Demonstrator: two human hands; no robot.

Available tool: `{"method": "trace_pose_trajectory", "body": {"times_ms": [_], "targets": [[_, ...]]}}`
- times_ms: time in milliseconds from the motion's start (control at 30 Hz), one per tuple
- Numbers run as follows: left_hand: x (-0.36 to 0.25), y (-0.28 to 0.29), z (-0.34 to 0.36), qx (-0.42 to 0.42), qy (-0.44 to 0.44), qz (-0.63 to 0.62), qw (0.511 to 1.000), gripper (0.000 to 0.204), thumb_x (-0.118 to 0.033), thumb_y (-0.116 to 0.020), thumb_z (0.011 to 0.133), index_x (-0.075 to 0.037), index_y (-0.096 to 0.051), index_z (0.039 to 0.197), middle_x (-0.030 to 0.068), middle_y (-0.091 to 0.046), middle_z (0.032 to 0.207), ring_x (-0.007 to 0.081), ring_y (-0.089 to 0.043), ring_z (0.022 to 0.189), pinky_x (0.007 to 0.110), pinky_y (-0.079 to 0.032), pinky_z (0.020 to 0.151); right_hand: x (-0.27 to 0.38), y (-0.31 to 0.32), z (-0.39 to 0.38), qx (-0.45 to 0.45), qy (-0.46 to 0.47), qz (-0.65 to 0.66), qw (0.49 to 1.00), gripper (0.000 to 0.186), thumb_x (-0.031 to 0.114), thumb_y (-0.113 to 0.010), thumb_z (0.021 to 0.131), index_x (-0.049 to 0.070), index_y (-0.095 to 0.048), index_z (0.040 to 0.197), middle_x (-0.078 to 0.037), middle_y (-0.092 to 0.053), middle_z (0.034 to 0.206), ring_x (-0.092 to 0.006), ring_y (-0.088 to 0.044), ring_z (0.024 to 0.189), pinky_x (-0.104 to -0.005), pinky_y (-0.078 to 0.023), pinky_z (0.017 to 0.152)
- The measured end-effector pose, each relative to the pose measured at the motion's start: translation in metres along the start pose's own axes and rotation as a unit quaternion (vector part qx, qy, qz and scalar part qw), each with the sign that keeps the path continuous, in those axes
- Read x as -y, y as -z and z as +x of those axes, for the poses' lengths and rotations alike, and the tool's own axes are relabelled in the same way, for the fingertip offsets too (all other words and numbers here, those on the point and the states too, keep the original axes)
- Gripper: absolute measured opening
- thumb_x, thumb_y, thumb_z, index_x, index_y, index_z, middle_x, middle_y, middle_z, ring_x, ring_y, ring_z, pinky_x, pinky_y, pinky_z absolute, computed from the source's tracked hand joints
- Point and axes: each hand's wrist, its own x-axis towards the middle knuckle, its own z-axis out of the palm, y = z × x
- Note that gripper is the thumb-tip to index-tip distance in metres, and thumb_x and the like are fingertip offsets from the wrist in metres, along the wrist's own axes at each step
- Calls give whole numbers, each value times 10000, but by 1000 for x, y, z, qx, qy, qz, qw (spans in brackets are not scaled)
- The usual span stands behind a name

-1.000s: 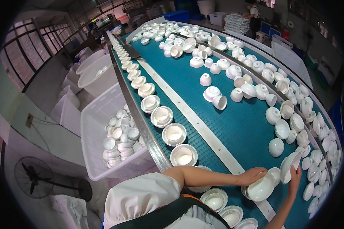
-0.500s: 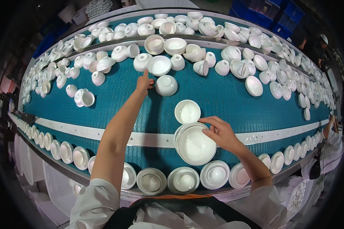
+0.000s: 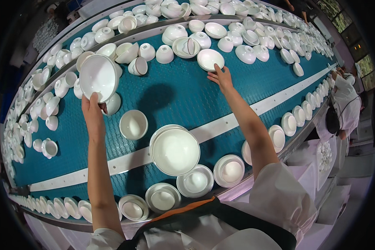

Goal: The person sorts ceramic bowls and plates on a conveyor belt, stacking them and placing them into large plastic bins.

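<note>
"Gripping what on the left?"

"Holding a wide white bowl (image 3: 98, 77) over the teal conveyor belt (image 3: 183, 100), pinching its near rim between thumb and fingers of the left hand (image 3: 93, 109)."

"Holding what on the right?"

"Clasping a smaller white bowl (image 3: 210, 59) by its near rim with the right hand (image 3: 221, 78), hooking thumb over the edge and fingers underneath, just beside a shallow bowl (image 3: 178, 50) containing a tipped cup (image 3: 191, 46)."

"Seeing what closer in?"

"Seeing a bowl stack (image 3: 176, 151) covering part of the pale strip (image 3: 121, 166), and bowl pairs (image 3: 163, 200) lining the near edge."
</note>
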Motion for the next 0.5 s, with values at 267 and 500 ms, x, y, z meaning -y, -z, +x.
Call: {"method": "trace_pose_trajectory", "body": {"times_ms": [267,500], "targets": [[-45,-72,-120,316,-68,355,877,286,-134,-527,860,-39,-517,1130,64,-467,525,129,-433,467,286,-319,462,82,-22,-76,221,-23,-86,971,385,123,-492,821,3,-443,1184,-98,-588,934,-161,-600,792,-253,-498,623],[19,-94,-156,54,72,75,993,402,-340,-441,923,-10,-498,1144,118,-586,981,156,-560,861,304,-441,740,136,-3,-177,436,280,-384,764,299,216,-561,840,61,-580,1094,-52,-598,925,-115,-545,796,-251,-436,654]]}}
